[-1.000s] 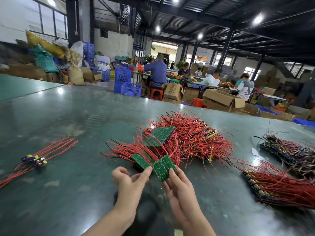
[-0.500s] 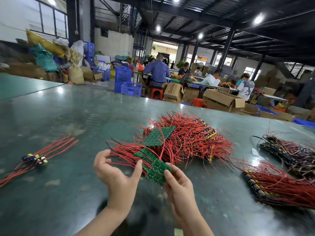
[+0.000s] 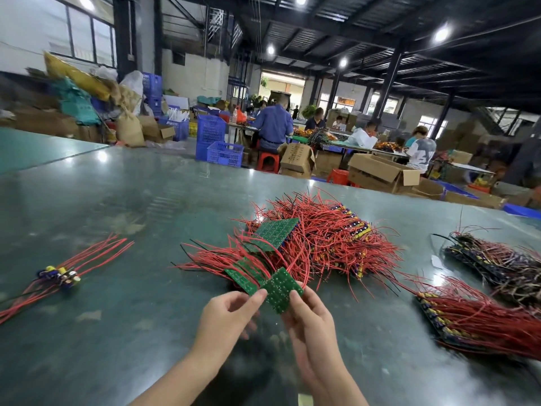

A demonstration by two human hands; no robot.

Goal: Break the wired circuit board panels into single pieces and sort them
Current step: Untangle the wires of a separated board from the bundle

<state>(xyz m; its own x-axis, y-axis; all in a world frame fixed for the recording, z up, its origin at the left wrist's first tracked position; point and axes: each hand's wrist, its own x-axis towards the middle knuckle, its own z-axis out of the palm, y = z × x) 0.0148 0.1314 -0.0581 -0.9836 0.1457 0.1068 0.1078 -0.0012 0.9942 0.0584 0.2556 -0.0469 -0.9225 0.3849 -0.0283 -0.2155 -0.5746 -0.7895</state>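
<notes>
Now, hands: we hold a green panel point(image 3: 279, 290) just above the table point(image 3: 117, 200), near its close edge.
Left hand point(image 3: 227, 315): we pinch the strip point(image 3: 243, 278) at the panel's left side, thumb tip on its near corner.
Right hand point(image 3: 310, 320): we pinch the panel's square right part, thumb on its right edge, the other fingers hidden beneath.
Panel: tilted, bare green side up; its red wires trail back and left.
Pile point(image 3: 319, 238): just behind our hands lies a heap of red-wired panels, one green board point(image 3: 273, 232) face down on top.
Singles point(image 3: 60, 275): well to the left, a small cluster of boards with red wires fanned on the table.
Right stacks: a red-wired stack point(image 3: 480, 323) near the right edge, a darker-wired one point(image 3: 497, 262) behind it.
Background: people sit at a far bench point(image 3: 366, 148) among boxes and blue crates point(image 3: 218, 145).
</notes>
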